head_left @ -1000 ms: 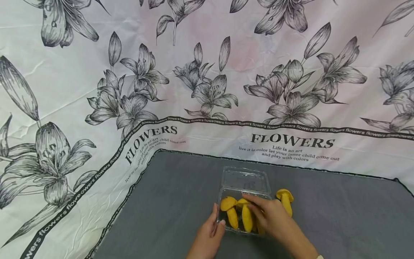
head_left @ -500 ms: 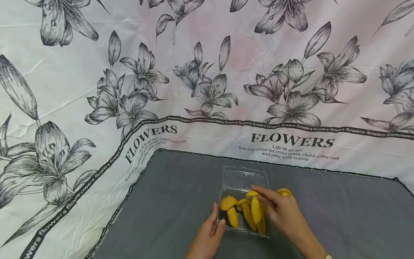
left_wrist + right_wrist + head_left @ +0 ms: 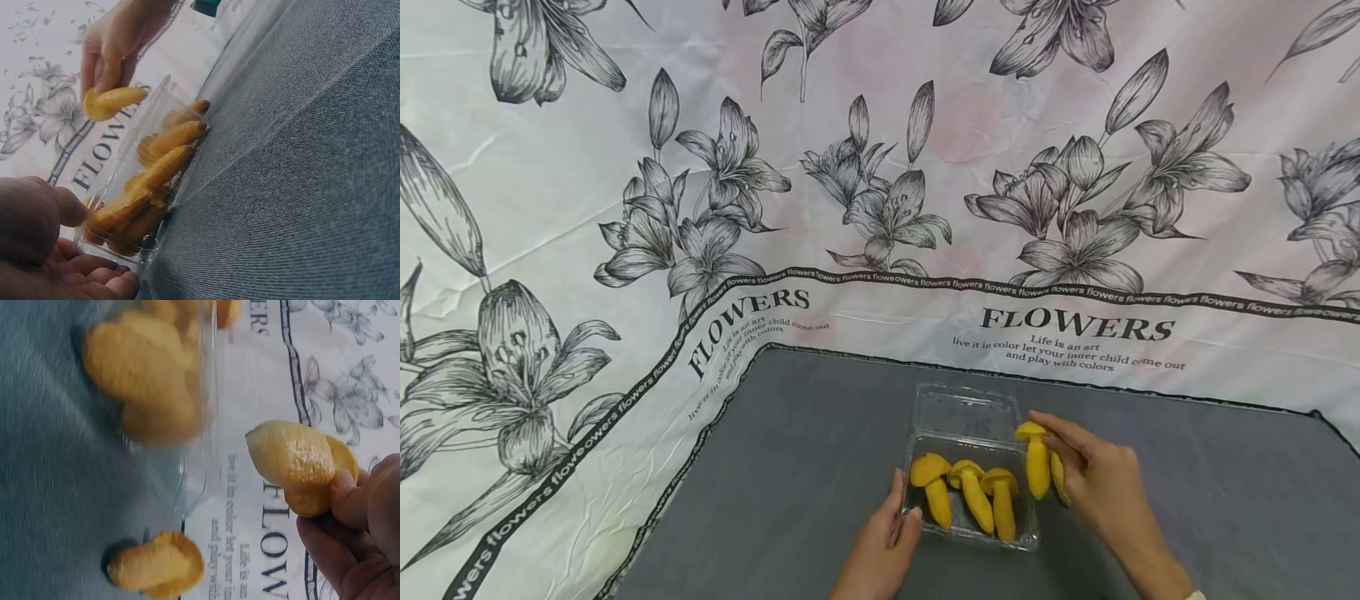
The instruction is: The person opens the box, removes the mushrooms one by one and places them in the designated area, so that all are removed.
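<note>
My right hand (image 3: 1108, 483) pinches a yellow mushroom (image 3: 1037, 464) by its cap, held up just right of a clear plastic clamshell box (image 3: 1028, 542). In the right wrist view, thumb and fingers grip the cap of this mushroom (image 3: 290, 456), its stem pointing away from the hand. Several more yellow mushrooms lie in the box, three of them side by side on top, caps toward the hinge: left (image 3: 937, 496), middle (image 3: 976, 500) and right (image 3: 1003, 508). My left hand (image 3: 882, 537) holds the box by its left edge, thumb at the rim (image 3: 72, 209).
Another yellow mushroom (image 3: 156, 565) lies on the grey cloth right of the box, partly hidden behind my right hand in the head view. The box's lid (image 3: 966, 412) is folded back on the grey surface (image 3: 805, 467). A flower-printed curtain (image 3: 880, 208) stands behind.
My right hand has lifted one mushroom out of the box and carried it to the right, uncovering the mushrooms underneath. The left hand stays on the box.
</note>
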`<act>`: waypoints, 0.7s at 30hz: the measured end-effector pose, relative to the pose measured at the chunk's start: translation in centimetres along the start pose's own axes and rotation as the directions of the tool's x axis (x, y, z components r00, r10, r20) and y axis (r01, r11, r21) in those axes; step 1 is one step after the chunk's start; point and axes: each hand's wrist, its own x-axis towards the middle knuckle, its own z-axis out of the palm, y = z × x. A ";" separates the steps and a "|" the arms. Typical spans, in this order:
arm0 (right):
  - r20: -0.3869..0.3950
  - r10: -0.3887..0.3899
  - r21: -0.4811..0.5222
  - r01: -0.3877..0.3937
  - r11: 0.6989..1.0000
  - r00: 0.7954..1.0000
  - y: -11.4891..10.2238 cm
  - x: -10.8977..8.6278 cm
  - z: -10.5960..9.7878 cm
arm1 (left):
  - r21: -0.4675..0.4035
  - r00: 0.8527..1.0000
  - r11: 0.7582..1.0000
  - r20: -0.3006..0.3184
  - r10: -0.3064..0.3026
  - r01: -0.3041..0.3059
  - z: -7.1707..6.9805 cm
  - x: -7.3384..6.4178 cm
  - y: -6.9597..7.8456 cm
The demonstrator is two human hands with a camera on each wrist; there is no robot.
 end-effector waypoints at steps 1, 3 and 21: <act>-0.010 0.006 -0.010 -0.006 1.000 1.000 0.3 0.0 -0.1 | -0.001 1.000 1.000 0.001 0.000 0.000 0.0 0.0 0.0; -0.022 0.024 -0.021 -0.024 0.999 0.999 0.8 0.0 -0.4 | -0.003 1.000 1.000 0.005 0.000 0.000 0.0 -0.1 0.1; 0.004 0.288 -0.121 -0.286 0.951 0.957 4.9 -1.2 -2.8 | 0.038 1.000 0.999 -0.010 -0.019 0.019 0.0 -0.3 0.4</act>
